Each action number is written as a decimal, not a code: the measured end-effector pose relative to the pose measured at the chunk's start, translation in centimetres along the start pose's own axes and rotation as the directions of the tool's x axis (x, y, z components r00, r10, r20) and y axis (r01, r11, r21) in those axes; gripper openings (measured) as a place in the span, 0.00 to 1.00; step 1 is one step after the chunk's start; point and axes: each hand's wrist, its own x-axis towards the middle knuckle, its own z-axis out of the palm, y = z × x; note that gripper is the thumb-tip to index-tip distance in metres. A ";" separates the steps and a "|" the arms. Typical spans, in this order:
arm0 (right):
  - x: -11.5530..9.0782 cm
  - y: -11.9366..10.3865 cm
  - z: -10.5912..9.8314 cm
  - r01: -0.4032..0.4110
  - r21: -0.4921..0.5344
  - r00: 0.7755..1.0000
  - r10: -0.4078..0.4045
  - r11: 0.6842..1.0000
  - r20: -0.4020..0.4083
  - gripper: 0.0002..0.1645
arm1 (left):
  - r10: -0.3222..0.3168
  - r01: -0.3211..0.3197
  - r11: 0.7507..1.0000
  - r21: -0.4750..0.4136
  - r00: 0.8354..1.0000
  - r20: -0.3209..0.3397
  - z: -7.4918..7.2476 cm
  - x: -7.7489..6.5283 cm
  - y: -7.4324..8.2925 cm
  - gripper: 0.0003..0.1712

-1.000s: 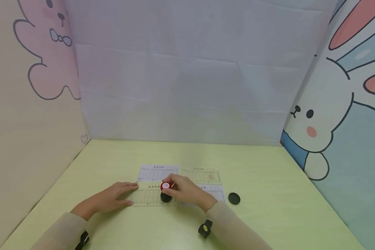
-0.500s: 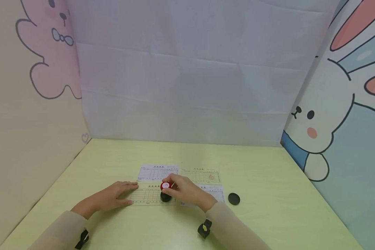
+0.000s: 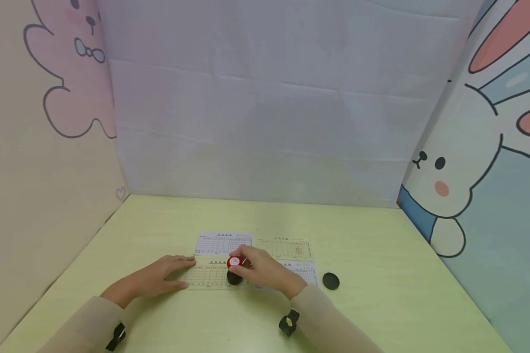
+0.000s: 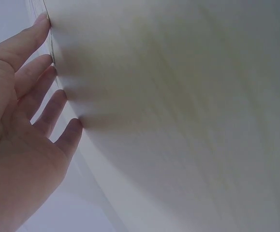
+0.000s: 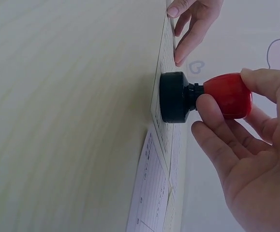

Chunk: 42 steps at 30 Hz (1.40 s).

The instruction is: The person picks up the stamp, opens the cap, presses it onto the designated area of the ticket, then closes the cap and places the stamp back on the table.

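Note:
My right hand [image 3: 265, 268] pinches the red handle of a self-inking-looking round stamp [image 5: 173, 97]. The stamp stands upright, its black base against the right part of the near-left yellowish printed form [image 3: 205, 277]. In the right wrist view, thumb and fingers wrap the red knob, which has a white label on top in the head view. My left hand [image 3: 161, 277] lies with fingers extended at that form's left edge; in the left wrist view its fingertips [image 4: 74, 123] touch the surface. The stamp's underside is hidden against the paper.
Three other printed forms adjoin it: a white one [image 3: 223, 241] behind, a yellowish one [image 3: 284, 247] with a red mark at back right, and a white one [image 3: 304, 268] partly under the right forearm. A black round cap [image 3: 331, 281] lies right of them on the light table [image 3: 362, 245].

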 end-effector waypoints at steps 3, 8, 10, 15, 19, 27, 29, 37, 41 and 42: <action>-0.1 0.0 0.0 -0.001 0.002 1.000 0.001 1.000 0.002 0.15 | 0.003 -0.003 1.000 0.000 1.000 0.001 0.0 0.0 0.0 0.37; -0.1 0.0 0.0 -0.003 0.005 1.000 0.003 1.000 0.009 0.14 | 0.008 -0.008 1.000 0.002 1.000 0.003 0.1 0.1 -0.1 0.37; 0.0 0.0 0.0 -0.001 0.003 1.000 0.001 1.000 0.011 0.14 | 0.005 -0.005 1.000 0.003 1.000 0.000 0.1 0.0 -0.1 0.37; 0.1 0.1 0.0 -0.004 0.003 1.000 0.004 1.000 0.018 0.14 | 0.000 0.000 1.000 -0.008 1.000 -0.010 0.1 -0.1 0.0 0.37; 0.1 0.0 -0.1 -0.015 -0.001 1.000 0.015 1.000 0.025 0.15 | -0.003 0.002 1.000 -0.011 1.000 -0.014 0.2 -0.1 0.1 0.37; 0.1 -0.4 -0.4 -0.025 -0.012 0.999 0.025 1.000 0.028 0.16 | -0.009 0.009 1.000 -0.005 1.000 -0.009 0.1 0.0 0.0 0.37; 0.0 -0.3 -0.4 -0.029 -0.008 0.999 0.029 1.000 0.029 0.16 | -0.005 0.005 1.000 0.000 1.000 -0.007 0.1 0.0 0.0 0.37; 0.2 -0.2 -0.4 -0.031 0.019 0.999 0.030 0.999 0.032 0.16 | 0.003 -0.003 1.000 -0.006 1.000 -0.005 -0.1 0.0 0.1 0.37; 0.1 -0.3 -0.4 -0.032 0.017 0.999 0.031 0.999 0.025 0.16 | -0.004 0.004 1.000 -0.016 1.000 -0.001 -0.1 0.0 0.3 0.37; 0.1 -0.3 -0.4 -0.032 0.017 0.999 0.032 0.999 0.023 0.16 | -0.006 0.006 1.000 -0.018 1.000 -0.001 0.0 0.0 0.3 0.37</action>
